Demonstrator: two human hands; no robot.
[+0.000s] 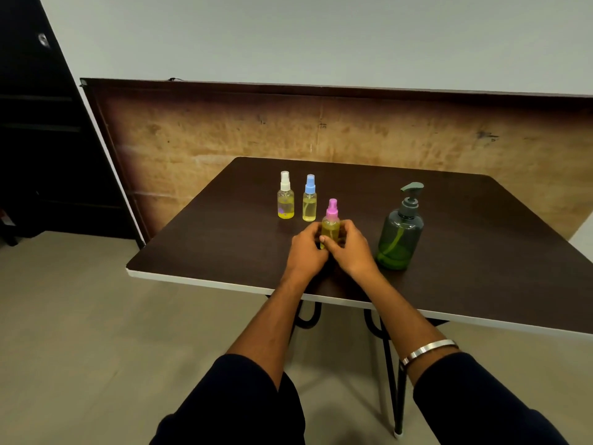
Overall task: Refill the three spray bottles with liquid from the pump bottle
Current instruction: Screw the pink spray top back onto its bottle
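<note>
White-capped bottle (285, 195) and blue-capped bottle (309, 199) stand far left; pump bottle (401, 229) right. Left hand (306, 248) and right hand (348, 245) both grip the pink-capped bottle (331, 220).

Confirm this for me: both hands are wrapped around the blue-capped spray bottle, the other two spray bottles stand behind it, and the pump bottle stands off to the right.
One detail is wrong. In the head view, the left hand and right hand hold the pink-capped spray bottle, not the blue-capped one. That stands behind with the white-capped bottle; the pump bottle is right.

Clear plastic spray bottles (309, 198) and pump bottle (399, 232) stand on a smooth, dark, slightly glossy table (199, 245).
</note>
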